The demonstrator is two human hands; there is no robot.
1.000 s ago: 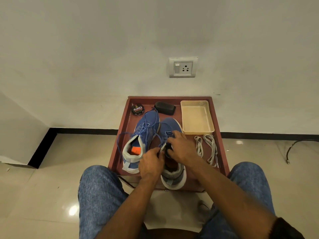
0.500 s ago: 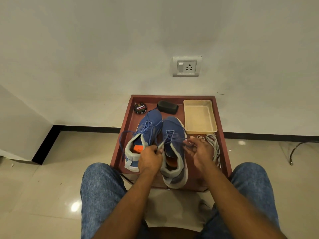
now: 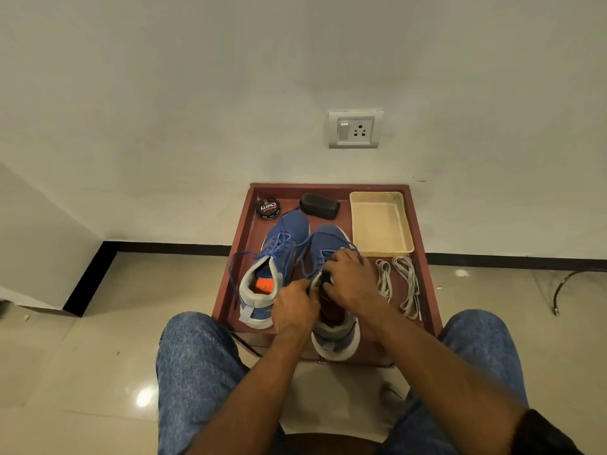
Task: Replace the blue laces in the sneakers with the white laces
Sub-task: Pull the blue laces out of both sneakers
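Blue mesh sneaker (image 3: pixel 328 251) sat on the maroon tray (image 3: pixel 423 284); my left hand (image 3: pixel 293 308) gripped its collar while my right hand (image 3: pixel 350 280) pinched its blue lace (image 3: pixel 303 257). Unlacing seemed underway; next I judged that lace needed drawing out, 2 white laces (image 3: pixel 399 284) waiting beside.

Table (image 3: pixel 427 290) against the wall, between the person's knees. On it, back row left to right: tin (image 3: pixel 268 208), case (image 3: pixel 319 206), tray (image 3: pixel 381 223). Two sneakers (image 3: pixel 285 244) side by side at centre-left, toes to the wall, right one's heel over the near edge. White laces (image 3: pixel 399 284) right of the sneakers, in front of the tray. Socket (image 3: pixel 355 129) on the wall above.
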